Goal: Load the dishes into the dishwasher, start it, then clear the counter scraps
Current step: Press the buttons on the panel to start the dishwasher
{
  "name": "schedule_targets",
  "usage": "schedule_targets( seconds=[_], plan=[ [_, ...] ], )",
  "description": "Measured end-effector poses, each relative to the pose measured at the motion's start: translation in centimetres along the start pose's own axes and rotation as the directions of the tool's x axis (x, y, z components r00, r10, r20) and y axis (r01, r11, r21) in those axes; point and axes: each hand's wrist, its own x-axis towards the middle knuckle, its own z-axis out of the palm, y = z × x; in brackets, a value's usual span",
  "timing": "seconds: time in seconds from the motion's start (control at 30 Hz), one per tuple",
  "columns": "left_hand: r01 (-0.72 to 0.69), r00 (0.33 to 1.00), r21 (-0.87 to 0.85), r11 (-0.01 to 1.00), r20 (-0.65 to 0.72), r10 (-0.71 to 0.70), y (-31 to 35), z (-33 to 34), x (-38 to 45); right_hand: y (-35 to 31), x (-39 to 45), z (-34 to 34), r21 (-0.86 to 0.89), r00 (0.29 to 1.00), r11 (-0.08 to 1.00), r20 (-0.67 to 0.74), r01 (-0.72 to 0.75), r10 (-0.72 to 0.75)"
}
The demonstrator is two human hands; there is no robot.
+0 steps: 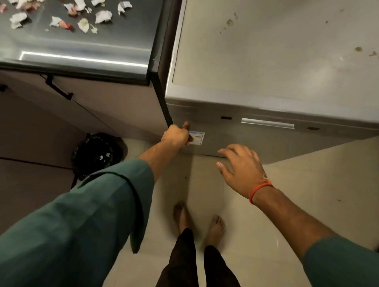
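Observation:
The grey dishwasher stands on the right with its door closed and a silver handle strip on the front panel. My left hand is closed, with the thumb pressed against the panel's left end, beside a small white sticker. My right hand hovers open in front of the door, fingers spread, holding nothing. Several torn paper and peel scraps lie scattered on the dark counter at the upper left.
A bin lined with a black bag stands on the floor beside the cabinet. Cabinet doors with black handles sit under the counter. My bare feet stand on pale floor tiles in front of the dishwasher.

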Motion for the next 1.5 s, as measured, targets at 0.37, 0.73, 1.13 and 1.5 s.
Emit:
schedule_targets(
  seconds=[0.37,0.73,1.13,1.5],
  plan=[
    [-0.025,1.000,-0.085,0.996,-0.012,0.024,1.6,0.5,-0.2,1.8,1.3,-0.6,0.034,0.993,0.994,-0.044,-0.106,0.108],
    [-0.079,0.996,-0.140,0.987,-0.053,0.072,1.6,0.4,-0.4,1.7,1.1,-0.3,0.047,0.990,0.989,-0.020,-0.141,0.142],
    [-0.120,0.985,-0.160,0.980,-0.140,0.098,2.2,0.2,-1.2,2.0,1.2,-0.2,0.017,0.988,0.987,0.004,-0.157,0.157],
    [-0.093,0.992,-0.196,0.976,-0.105,0.074,1.7,1.1,-1.5,1.6,1.0,0.1,0.039,0.986,0.985,0.013,-0.169,0.168]
  ],
)
